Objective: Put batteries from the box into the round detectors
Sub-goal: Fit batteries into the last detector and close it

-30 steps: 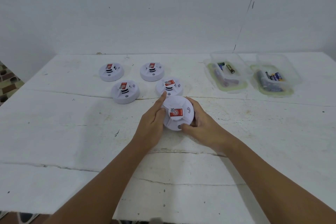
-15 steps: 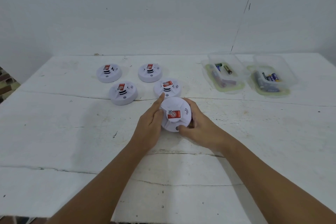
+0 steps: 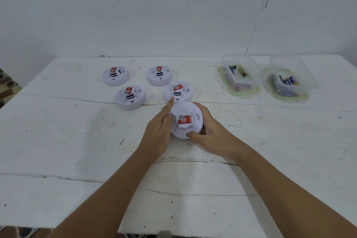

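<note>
A white round detector (image 3: 185, 120) with a red sticker is held between both hands just above the white table (image 3: 77, 141). My left hand (image 3: 158, 131) grips its left side, forefinger stretched along the rim. My right hand (image 3: 210, 133) curls round its right side, thumb on the near edge. Several more detectors lie behind: one close behind the held one (image 3: 177, 91), one left of it (image 3: 131, 97), and two further back (image 3: 115, 75) (image 3: 159, 75). Two clear boxes at the back right hold batteries: the left box (image 3: 238, 79) and the right box (image 3: 286, 85).
A white wall rises right behind the table. The table's near edge runs along the bottom of the view, and its left edge drops off beside a patterned floor (image 3: 7, 89). Cracks cross the tabletop.
The held detector has turned slightly between my hands, its sticker now facing me more squarely. Both hands keep their grip in about the same place.
</note>
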Tool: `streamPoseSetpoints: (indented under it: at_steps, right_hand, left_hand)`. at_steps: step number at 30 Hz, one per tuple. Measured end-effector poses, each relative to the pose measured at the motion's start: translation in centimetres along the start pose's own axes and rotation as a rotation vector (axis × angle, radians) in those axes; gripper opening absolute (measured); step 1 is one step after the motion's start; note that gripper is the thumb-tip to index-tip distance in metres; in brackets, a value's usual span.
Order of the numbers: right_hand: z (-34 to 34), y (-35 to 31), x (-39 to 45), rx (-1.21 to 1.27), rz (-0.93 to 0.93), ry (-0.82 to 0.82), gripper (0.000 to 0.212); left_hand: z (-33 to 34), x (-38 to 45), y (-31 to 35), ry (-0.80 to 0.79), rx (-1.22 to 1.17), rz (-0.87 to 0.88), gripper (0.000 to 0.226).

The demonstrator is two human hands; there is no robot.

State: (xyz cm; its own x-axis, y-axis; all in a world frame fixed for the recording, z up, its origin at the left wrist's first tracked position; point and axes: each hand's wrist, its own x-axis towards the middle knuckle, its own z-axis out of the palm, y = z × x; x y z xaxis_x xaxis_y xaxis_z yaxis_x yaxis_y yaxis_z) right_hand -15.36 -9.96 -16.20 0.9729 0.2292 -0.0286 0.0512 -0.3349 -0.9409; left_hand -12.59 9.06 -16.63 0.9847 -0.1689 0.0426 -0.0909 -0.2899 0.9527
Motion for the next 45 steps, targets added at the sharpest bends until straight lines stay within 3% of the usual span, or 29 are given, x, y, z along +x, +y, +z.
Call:
streamPoseSetpoints:
  at_steps: [45]
  right_hand:
    - [-0.13, 0.09, 0.13, 0.03, 0.027, -0.022, 0.077]
  left_hand:
    - [-0.08, 0.04, -0.13, -0.001, -0.017, 0.019, 0.048]
